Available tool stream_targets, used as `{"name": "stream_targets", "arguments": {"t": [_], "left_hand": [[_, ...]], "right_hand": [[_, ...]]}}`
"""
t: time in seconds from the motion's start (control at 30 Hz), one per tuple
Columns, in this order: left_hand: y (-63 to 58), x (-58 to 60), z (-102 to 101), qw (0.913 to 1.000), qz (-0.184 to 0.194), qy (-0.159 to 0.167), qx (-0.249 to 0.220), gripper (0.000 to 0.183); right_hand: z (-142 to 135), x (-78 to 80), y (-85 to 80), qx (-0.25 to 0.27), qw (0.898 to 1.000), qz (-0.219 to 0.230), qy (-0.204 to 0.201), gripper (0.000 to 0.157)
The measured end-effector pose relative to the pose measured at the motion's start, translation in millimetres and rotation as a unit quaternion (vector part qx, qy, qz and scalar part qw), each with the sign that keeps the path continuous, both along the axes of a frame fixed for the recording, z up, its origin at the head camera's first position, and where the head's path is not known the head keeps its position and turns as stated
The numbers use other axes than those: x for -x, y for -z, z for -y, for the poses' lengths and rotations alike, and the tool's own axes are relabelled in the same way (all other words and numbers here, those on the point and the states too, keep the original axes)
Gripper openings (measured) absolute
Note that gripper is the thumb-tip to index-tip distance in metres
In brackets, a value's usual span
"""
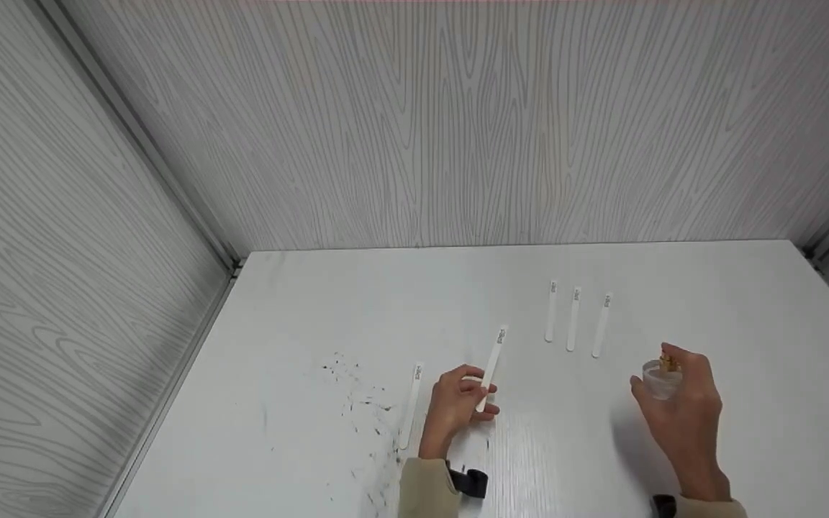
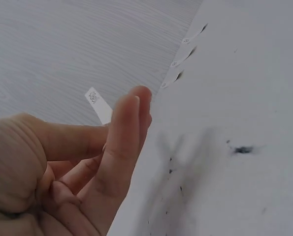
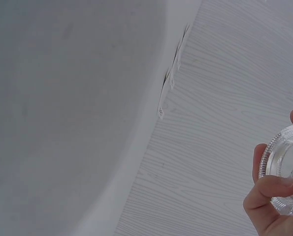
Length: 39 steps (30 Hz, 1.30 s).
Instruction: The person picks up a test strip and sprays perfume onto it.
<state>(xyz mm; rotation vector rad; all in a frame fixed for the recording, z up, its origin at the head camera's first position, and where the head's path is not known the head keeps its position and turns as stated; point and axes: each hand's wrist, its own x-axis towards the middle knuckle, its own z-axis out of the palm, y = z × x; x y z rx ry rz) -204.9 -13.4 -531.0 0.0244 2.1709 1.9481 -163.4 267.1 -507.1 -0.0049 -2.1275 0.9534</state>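
My left hand (image 1: 454,403) pinches the lower end of a white perfume test strip (image 1: 494,357), its small printed end pointing up and away. In the left wrist view, the strip's printed end (image 2: 97,103) shows past the thumb, and the fingers hide the rest. On the right, my right hand (image 1: 694,421) holds a round clear glass perfume bottle (image 1: 660,383) above the table, with a fingertip at its gold spray top (image 1: 668,362). Ribbing runs round the edge of the bottle (image 3: 272,164) in the right wrist view. The bottle is apart from the strip.
Three more test strips (image 1: 573,320) lie in a row on the white table (image 1: 278,324) beyond the hands. Another strip (image 1: 410,406) lies left of my left hand, near dark marks (image 1: 364,399) on the tabletop. Wood-grain panels (image 1: 414,122) stand behind and at the sides.
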Motion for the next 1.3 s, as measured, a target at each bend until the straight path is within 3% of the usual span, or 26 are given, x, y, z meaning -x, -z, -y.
{"name": "stream_targets", "arguments": {"t": [0.3, 0.67, 1.07, 1.3], "left_hand": [[-6.3, -1.1, -9, 0.9999, -0.015, 0.007, 0.004, 0.034], [-2.3, -2.3, -22, 0.999, -0.035, -0.006, -0.028, 0.023], [-5.0, -8.2, -29, 0.999, -0.042, -0.002, -0.012, 0.013], [-12.2, -15.3, -38, 0.9973, -0.061, -0.008, 0.039, 0.008]], "right_hand": [[1, -0.4, -1.1, 0.006, 1.0, 0.009, 0.001, 0.06], [1, 0.4, 0.6, 0.015, 1.0, 0.022, -0.001, 0.059], [0, 2.3, 2.3, -0.012, 1.0, -0.016, -0.007, 0.06], [1, 2.8, 2.6, -0.016, 1.0, -0.012, -0.012, 0.061]]}}
